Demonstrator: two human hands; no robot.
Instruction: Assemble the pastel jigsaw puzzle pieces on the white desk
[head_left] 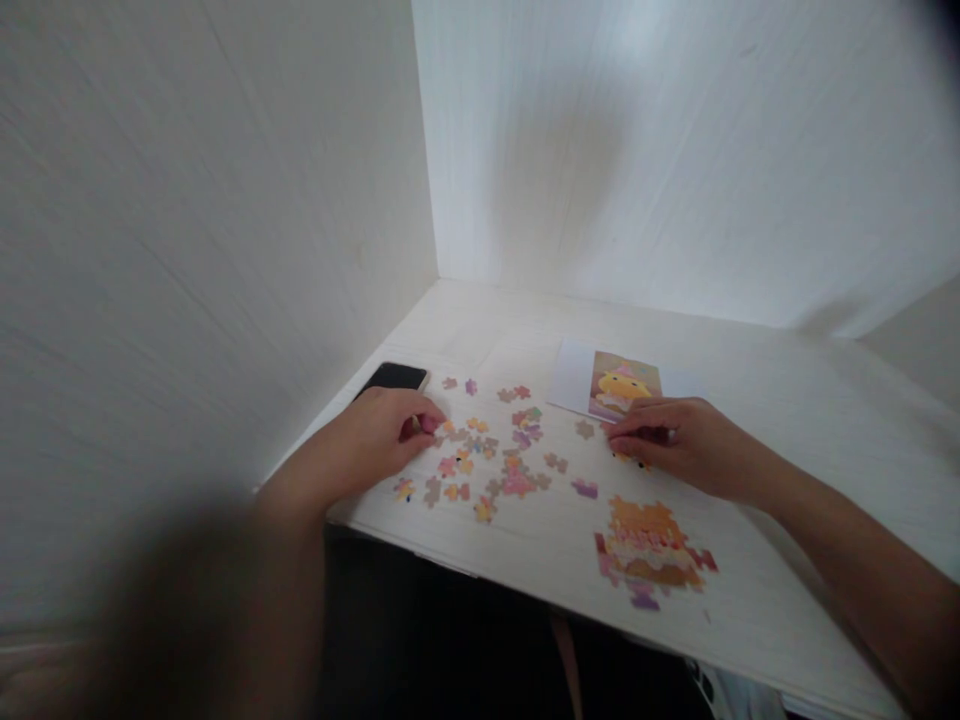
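Observation:
My left hand (386, 432) rests on the white desk (787, 420) with its fingers curled, pinching a pink jigsaw piece (429, 424) at the left edge of several loose jigsaw pieces (495, 450). My right hand (675, 440) lies to the right with its fingers drawn together over a few small pieces (626, 457), just below a picture card of a yellow figure (621, 385). A partly joined orange and red cluster of pieces (651, 550) sits near the front edge, below my right hand.
A black phone (393, 377) lies at the desk's left edge beside my left hand. White walls close the desk at the left and the back. A dark gap lies beneath the front edge.

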